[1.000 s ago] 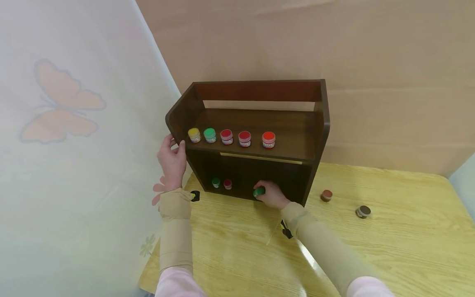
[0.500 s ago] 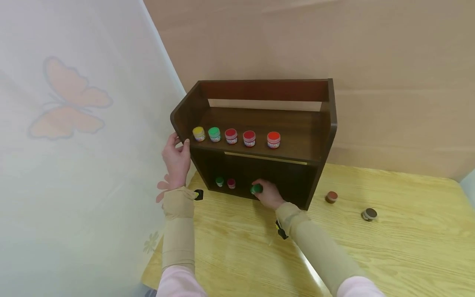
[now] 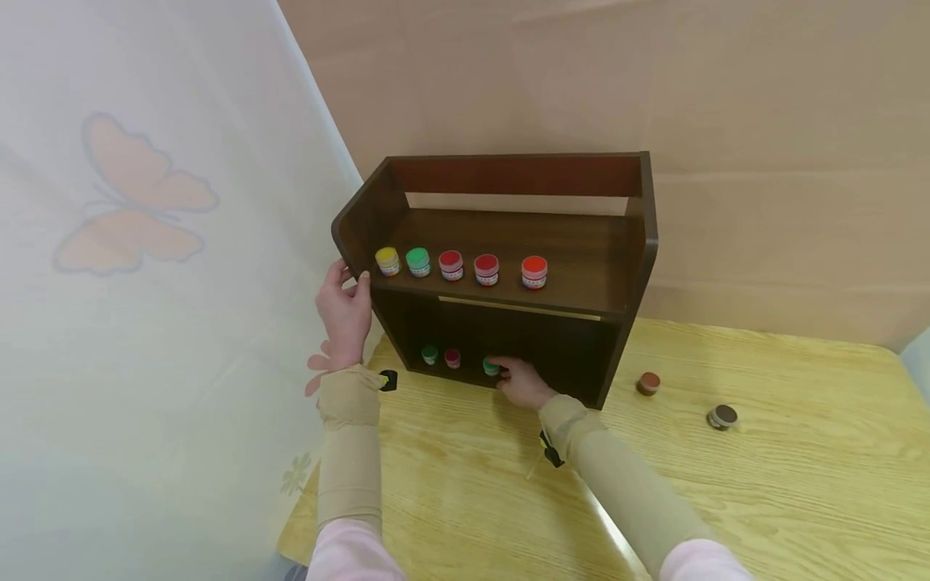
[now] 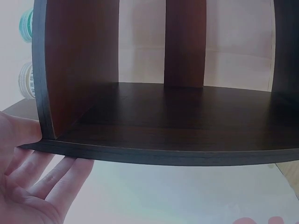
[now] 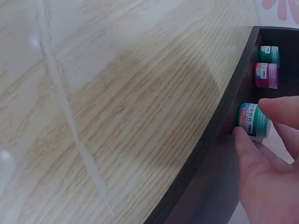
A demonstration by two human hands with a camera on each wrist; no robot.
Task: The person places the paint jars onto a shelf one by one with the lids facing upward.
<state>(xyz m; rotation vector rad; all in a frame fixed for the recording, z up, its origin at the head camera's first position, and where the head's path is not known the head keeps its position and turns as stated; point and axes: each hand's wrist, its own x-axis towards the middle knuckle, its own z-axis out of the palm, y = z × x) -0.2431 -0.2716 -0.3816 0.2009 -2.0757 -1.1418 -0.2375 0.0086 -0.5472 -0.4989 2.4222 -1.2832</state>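
A dark brown two-tier shelf (image 3: 508, 297) stands on the table against the backdrop. My left hand (image 3: 345, 315) grips its left side panel (image 4: 177, 156); in the left wrist view the thumb lies on the inner side, fingers on the outside. On the lower tier, a green-lidded paint jar (image 5: 252, 120) stands upright beside my right hand (image 3: 525, 382). Two of that hand's fingertips touch or nearly touch the jar, without closing round it. Left of it stand a dark pink paint jar (image 3: 453, 358) and another green one (image 3: 430, 355).
Along the upper tier's front sit yellow (image 3: 388, 261), light green (image 3: 418, 262), red and orange-red (image 3: 534, 272) paint jars. A brown-lidded jar (image 3: 649, 383) and a darker one (image 3: 722, 416) stand on the wooden table (image 3: 799, 468) at right. A curtain (image 3: 182, 363) hangs close on the left.
The right hand has carried the green-lidded jar slightly left along the lower tier, and its fingers have loosened from it. The left hand keeps its hold on the shelf.
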